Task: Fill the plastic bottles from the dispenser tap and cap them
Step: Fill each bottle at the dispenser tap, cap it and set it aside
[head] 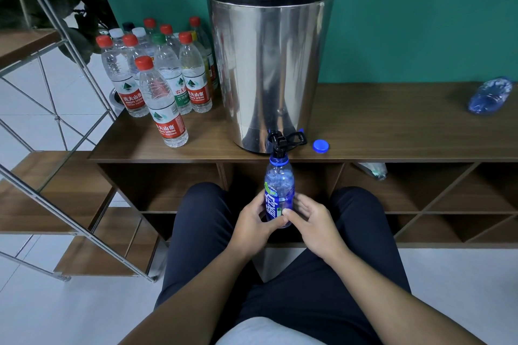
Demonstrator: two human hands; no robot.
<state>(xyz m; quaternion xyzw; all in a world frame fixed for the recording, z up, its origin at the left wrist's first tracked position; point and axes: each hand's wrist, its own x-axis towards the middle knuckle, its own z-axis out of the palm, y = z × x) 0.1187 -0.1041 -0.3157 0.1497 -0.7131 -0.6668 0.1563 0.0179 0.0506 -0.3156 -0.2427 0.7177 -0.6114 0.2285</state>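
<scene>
Two hands met around a blue bottle [279, 193] held upright directly under the black tap [277, 144] of a tall steel dispenser [266, 70], the bottle's open neck just below the spout. The left hand [253, 218] curled its fingers and thumb round the lower label; the right hand [311, 220] pinched the other side, thumb across the front and fingers bent behind. The bottle's blue cap [321, 146] lay on the wooden counter [392, 126] just right of the tap, apart from the dispenser's base.

The counter was a dark, wood-grain top running the width of the view, with open cubbyholes [420, 187] beneath it, some split by slanted boards. A crumpled plastic item lay in one of them; I could not tell what it was. The dispenser stood at the counter's front edge, its tap overhanging. At the counter's left end stood a cluster of capped bottles [157, 64], mostly clear with red caps, one green-capped, a few white-capped, and the nearest one set slightly forward of the rest. Far right, a crushed blue bottle [489, 95] lay on its side near the wall.

Behind the counter rose a teal wall [420, 8]. The floor [42, 311] was pale tile. To the left stood a metal-framed shelf [70, 176] with wooden boards, dark foliage above it. The person's dark trousers filled the foreground.
</scene>
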